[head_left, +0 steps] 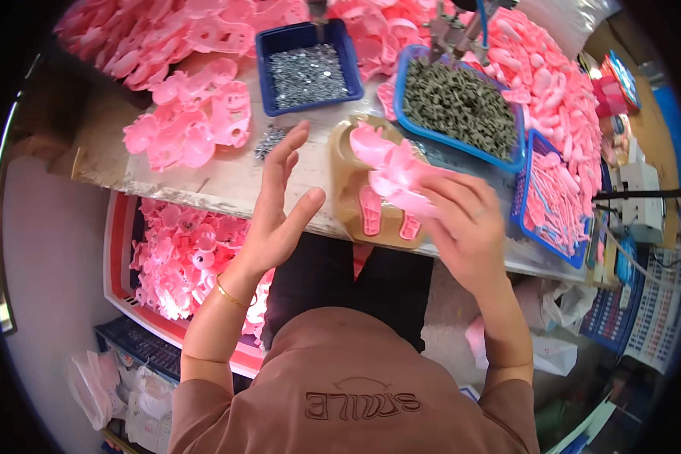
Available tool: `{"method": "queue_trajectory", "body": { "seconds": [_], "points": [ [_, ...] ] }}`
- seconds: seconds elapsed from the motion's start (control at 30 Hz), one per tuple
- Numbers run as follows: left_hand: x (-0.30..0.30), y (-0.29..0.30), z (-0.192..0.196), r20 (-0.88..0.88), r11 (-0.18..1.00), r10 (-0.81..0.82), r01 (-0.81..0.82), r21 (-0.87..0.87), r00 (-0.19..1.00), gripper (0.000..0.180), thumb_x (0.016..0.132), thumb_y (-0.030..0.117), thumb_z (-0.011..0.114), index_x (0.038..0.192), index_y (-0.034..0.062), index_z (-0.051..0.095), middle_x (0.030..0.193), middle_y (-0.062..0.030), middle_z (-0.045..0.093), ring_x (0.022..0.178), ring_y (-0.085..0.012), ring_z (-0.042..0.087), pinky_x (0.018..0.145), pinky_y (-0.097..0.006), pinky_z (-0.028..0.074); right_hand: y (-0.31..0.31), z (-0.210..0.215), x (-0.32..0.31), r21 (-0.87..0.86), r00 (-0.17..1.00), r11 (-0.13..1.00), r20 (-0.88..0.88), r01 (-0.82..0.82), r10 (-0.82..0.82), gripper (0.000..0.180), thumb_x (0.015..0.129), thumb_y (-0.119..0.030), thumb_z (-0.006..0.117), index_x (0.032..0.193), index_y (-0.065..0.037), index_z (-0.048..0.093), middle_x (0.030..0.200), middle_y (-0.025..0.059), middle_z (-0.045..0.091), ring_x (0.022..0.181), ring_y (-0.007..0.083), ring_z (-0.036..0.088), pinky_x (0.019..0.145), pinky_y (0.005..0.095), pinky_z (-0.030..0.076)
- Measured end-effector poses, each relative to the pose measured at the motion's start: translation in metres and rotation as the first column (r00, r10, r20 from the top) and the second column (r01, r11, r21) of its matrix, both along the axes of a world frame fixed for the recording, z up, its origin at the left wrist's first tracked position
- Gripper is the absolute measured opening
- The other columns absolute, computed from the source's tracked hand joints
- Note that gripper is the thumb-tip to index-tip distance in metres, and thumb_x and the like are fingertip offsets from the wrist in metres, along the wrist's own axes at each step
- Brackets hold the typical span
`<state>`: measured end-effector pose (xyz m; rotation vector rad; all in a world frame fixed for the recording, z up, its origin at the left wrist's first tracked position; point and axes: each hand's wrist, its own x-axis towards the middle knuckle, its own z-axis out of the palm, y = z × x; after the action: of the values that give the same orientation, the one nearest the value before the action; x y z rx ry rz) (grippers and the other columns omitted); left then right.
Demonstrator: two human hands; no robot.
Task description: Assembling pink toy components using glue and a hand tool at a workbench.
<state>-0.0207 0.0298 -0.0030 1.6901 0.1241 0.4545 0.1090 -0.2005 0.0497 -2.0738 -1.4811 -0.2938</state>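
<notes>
My right hand grips a pink molded plastic shell by its near right end, over a tan fixture block. Two small pink pieces sit in the block's recesses: a longer piece and a shorter piece, partly under my right hand. To the left of the block my left hand hovers with fingers and thumb apart, holding nothing. Beyond its fingertips lies a little heap of small metal parts on the worktable.
A dark blue tray of small metal parts and a blue tray of dark fasteners stand behind the block. Pink shells pile left; more pink parts heap right. A blue basket holds thin pink strips. Below left, a crate holds pink pieces.
</notes>
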Motion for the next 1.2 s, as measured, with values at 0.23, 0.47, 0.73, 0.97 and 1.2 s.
{"method": "queue_trajectory", "body": {
  "seconds": [0.23, 0.47, 0.73, 0.97, 1.2],
  "points": [
    [0.011, -0.019, -0.002, -0.021, 0.855, -0.083, 0.082, 0.512, 0.996, 0.082, 0.081, 0.028, 0.077, 0.148, 0.0075, 0.035, 0.155, -0.0195, 0.031, 0.143, -0.0396, 0.026, 0.117, -0.050, 0.024, 0.004, -0.031, -0.007, -0.156, 0.997, 0.987, -0.058, 0.048, -0.058, 0.046, 0.073, -0.012, 0.077, 0.118, -0.008, 0.066, 0.130, 0.0092, 0.058, 0.122, 0.0305, 0.052, 0.100, 0.0438, 0.043],
    [0.027, -0.040, -0.004, -0.063, 0.734, -0.068, 0.092, 0.673, 0.996, 0.077, 0.081, 0.032, 0.076, 0.145, 0.0081, 0.041, 0.153, -0.0152, 0.036, 0.142, -0.0399, 0.028, 0.117, -0.052, 0.023, -0.024, -0.029, 0.009, -0.161, 0.946, 0.972, -0.247, 0.172, -0.208, 0.050, 0.076, -0.019, 0.078, 0.121, -0.005, 0.063, 0.118, 0.0111, 0.060, 0.109, 0.0324, 0.056, 0.095, 0.0453, 0.044],
    [0.047, -0.052, -0.003, -0.071, 0.573, -0.074, 0.101, 0.813, 0.995, 0.062, 0.084, 0.031, 0.071, 0.135, 0.0019, 0.051, 0.142, -0.0117, 0.049, 0.135, -0.0337, 0.039, 0.117, -0.051, 0.024, -0.022, -0.032, 0.002, -0.196, 0.972, 0.955, -0.032, 0.224, -0.234, 0.050, 0.076, -0.024, 0.078, 0.122, -0.007, 0.065, 0.110, 0.0063, 0.063, 0.100, 0.0253, 0.057, 0.083, 0.0390, 0.043],
    [0.049, -0.057, -0.004, -0.065, 0.542, -0.088, 0.102, 0.834, 0.994, 0.060, 0.084, 0.031, 0.071, 0.133, 0.0021, 0.052, 0.139, -0.0111, 0.050, 0.130, -0.0323, 0.044, 0.115, -0.050, 0.027, -0.021, -0.036, 0.004, -0.231, 0.970, 0.944, -0.003, 0.237, -0.244, 0.045, 0.077, -0.026, 0.078, 0.117, -0.009, 0.068, 0.111, 0.0034, 0.064, 0.101, 0.0233, 0.057, 0.084, 0.0379, 0.043],
    [0.047, -0.059, -0.006, -0.107, 0.543, -0.050, 0.117, 0.832, 0.993, 0.062, 0.082, 0.027, 0.073, 0.135, 0.0038, 0.052, 0.141, -0.0115, 0.049, 0.131, -0.0335, 0.044, 0.114, -0.052, 0.029, -0.023, -0.034, 0.072, -0.037, 0.954, 0.985, -0.246, 0.169, -0.173, 0.026, 0.082, -0.020, 0.073, 0.105, -0.007, 0.070, 0.100, 0.0070, 0.067, 0.090, 0.0271, 0.063, 0.081, 0.0389, 0.050]
  ]
}}
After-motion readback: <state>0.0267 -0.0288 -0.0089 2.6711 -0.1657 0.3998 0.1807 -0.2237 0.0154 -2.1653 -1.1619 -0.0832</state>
